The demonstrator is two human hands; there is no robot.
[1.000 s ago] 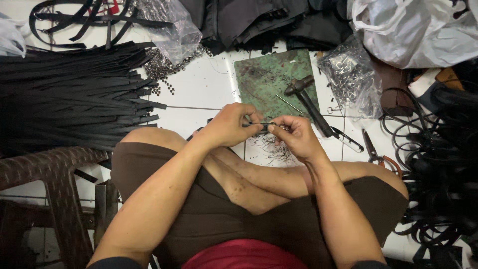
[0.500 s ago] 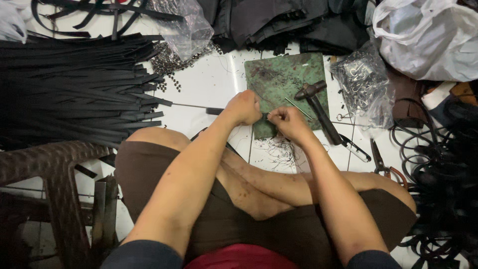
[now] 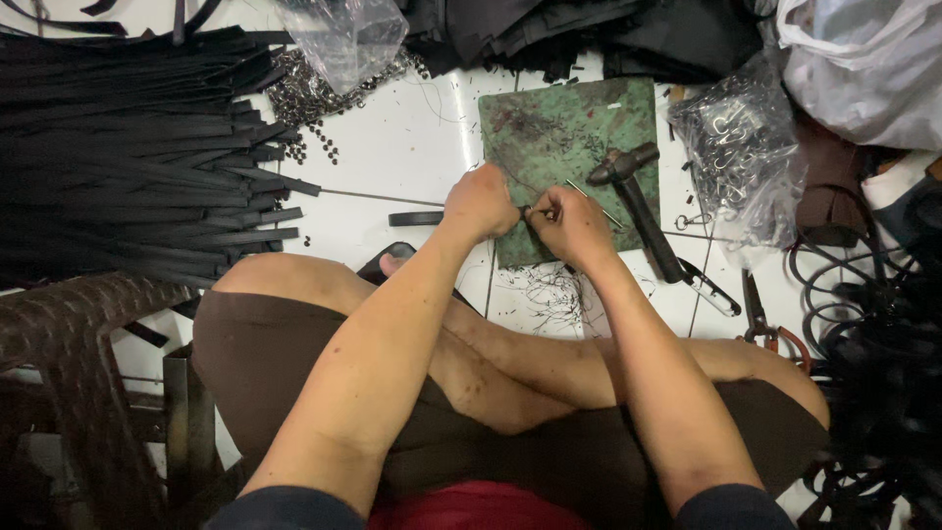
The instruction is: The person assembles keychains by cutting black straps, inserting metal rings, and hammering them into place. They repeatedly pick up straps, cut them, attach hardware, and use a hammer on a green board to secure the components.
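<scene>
Head view. The left hand [image 3: 481, 201] and right hand [image 3: 569, 226] met over the near edge of a green mat [image 3: 569, 128], fingers pinched closed on a small metal piece [image 3: 530, 209] between them. A hammer [image 3: 638, 201] lay on the mat's right side. Clear plastic bags of metal fittings sat top centre [image 3: 343, 39] and right [image 3: 736, 147]; a white bag [image 3: 863, 59] occupied the corner.

Mottled green mat [image 3: 569, 128]; black straps [image 3: 118, 157]; black-handled hammer [image 3: 638, 196]; white tiled floor [image 3: 402, 157]; brown shorts [image 3: 275, 363]
</scene>
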